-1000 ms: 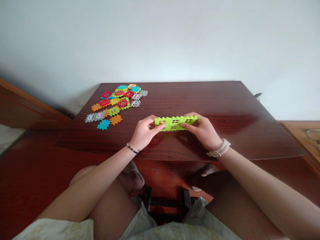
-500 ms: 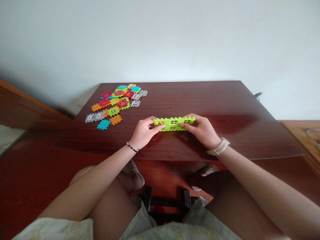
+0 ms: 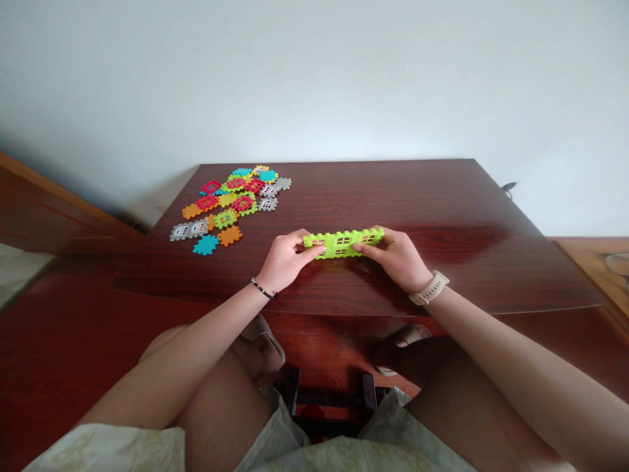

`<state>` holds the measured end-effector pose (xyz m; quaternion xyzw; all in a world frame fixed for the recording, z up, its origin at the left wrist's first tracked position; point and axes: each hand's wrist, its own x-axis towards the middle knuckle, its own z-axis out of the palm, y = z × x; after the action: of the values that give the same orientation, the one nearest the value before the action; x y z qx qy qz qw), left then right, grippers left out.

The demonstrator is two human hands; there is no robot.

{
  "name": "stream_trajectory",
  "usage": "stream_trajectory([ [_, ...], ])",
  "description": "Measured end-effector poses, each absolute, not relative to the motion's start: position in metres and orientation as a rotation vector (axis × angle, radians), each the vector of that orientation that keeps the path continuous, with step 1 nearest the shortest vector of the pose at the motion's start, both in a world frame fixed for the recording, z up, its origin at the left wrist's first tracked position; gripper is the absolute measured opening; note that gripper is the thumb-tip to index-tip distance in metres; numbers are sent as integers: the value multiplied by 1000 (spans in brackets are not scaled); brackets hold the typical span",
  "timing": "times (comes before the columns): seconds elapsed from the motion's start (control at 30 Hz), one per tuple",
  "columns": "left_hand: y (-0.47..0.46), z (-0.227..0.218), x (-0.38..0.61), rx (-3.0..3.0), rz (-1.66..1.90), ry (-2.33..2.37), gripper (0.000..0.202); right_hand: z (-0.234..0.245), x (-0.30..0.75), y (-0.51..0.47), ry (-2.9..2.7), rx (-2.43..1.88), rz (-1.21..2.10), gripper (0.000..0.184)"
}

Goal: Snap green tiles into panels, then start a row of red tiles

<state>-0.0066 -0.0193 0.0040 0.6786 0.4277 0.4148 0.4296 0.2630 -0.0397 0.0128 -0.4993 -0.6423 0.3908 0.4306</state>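
Evidently little had shifted, as the left hand [image 3: 285, 261] and right hand [image 3: 399, 255], each grip pinching one end, held the green panel strip [image 3: 340, 242] over the counter [image 3: 417, 196], its joins seemingly intact.

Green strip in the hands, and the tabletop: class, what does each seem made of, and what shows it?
Green strip: probably moulded plastic, smooth-looking, judging by its even bright colour and crisp notches.
Tabletop: wood or wood-look laminate, slightly glossy, from its streaked grain and soft sheen.
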Motion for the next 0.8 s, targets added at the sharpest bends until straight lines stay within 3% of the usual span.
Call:
stream_trajectory([
  [0.43,-22,6,2,1637,1064,1053,36,14,255,-42,-1523,-1188,1050,45],
  [0.8,-21,13,6,1737,1006,1083,28,12,255,-40,-1558,-1204,1074,41],
])
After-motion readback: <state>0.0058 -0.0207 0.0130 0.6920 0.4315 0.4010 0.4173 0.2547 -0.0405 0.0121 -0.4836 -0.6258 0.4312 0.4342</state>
